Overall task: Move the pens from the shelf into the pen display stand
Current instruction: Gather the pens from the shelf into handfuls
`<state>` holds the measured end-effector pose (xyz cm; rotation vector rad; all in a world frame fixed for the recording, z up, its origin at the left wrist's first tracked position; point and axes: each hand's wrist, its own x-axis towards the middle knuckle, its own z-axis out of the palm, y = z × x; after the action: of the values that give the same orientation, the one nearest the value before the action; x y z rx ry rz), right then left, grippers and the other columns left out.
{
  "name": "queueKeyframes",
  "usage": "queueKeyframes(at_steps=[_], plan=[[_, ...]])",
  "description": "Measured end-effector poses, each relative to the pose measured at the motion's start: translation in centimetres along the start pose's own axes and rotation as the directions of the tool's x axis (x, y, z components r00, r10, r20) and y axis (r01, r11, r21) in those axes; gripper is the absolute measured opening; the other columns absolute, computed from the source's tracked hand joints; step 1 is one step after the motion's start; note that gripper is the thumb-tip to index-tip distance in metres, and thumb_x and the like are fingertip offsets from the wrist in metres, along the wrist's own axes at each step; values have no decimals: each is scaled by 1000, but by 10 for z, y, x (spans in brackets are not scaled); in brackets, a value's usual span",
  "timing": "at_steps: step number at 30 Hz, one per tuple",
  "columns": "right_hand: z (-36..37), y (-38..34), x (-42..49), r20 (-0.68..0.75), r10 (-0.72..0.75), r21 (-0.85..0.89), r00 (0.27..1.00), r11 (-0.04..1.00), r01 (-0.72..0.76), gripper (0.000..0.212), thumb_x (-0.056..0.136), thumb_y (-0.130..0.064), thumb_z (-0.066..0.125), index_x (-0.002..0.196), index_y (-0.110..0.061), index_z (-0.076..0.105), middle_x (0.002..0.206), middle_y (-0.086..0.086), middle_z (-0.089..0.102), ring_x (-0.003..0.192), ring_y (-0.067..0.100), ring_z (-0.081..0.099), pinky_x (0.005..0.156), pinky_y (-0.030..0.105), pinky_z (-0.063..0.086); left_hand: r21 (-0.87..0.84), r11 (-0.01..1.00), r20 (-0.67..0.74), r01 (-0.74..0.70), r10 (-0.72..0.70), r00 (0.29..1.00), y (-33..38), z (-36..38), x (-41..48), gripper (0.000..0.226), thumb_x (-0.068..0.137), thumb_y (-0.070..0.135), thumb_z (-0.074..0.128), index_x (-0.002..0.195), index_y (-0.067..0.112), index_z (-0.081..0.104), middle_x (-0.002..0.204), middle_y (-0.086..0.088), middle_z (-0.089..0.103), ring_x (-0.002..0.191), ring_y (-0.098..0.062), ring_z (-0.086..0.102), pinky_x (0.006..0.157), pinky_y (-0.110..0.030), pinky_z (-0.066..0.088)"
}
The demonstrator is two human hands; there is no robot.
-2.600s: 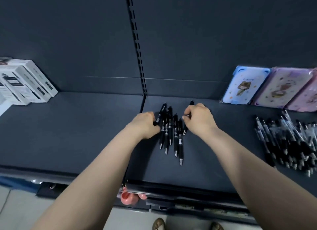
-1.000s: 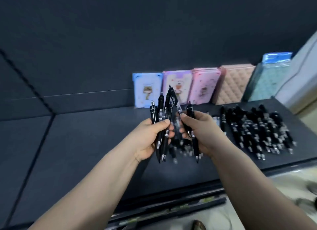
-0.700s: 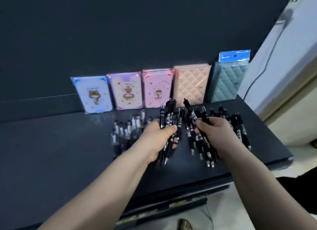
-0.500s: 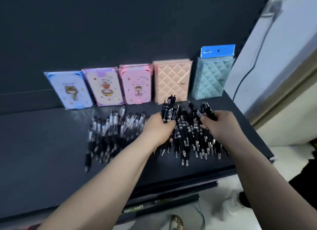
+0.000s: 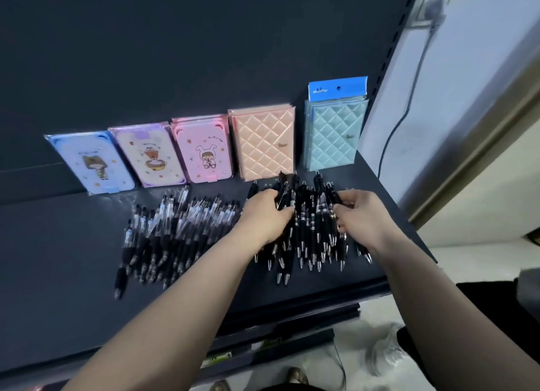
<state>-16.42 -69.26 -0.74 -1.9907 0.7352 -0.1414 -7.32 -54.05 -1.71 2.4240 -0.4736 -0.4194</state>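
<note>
The left hand (image 5: 267,217) is gripping black pens (image 5: 287,193). The right hand (image 5: 362,215) is gripping other pens (image 5: 334,196) above a pile (image 5: 312,238) on the shelf (image 5: 58,274).

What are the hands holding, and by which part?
The left hand grips a bundle of black pens by the upper barrels; the right hand, a few likewise.

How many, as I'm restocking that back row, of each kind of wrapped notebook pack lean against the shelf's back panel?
Cartoon-print packs: 3 (blue cartoon-print pack, lilac cartoon-print pack, pink cartoon-print pack)
Quilted packs: 2 (peach quilted pack, teal quilted pack)
Total: 5 fronts showing; any behind them are hidden.
</note>
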Motion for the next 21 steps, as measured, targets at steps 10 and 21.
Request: queueKeyframes(at_steps=[10, 21], plan=[[3, 1, 14, -116, -82, -231, 990, 972, 53, 15, 87, -16, 62, 96, -9, 70, 88, 10, 71, 77, 25, 65, 64, 25, 47, -81, 997, -153, 16, -28, 988, -7, -6, -2, 48, 90, 27, 60, 135, 14, 50, 115, -1, 64, 107, -18, 58, 88, -20, 38], [3, 20, 13, -139, -204, -403, 969, 905, 133, 26, 88, -18, 62, 113, -11, 68, 108, 8, 65, 99, 23, 61, 89, 31, 45, 102, 991, -152, -86, 101, 983, -14, 1, -9, 37, 90, 20, 60, 127, 17, 57, 111, -4, 61, 102, -19, 56, 86, -23, 37]])
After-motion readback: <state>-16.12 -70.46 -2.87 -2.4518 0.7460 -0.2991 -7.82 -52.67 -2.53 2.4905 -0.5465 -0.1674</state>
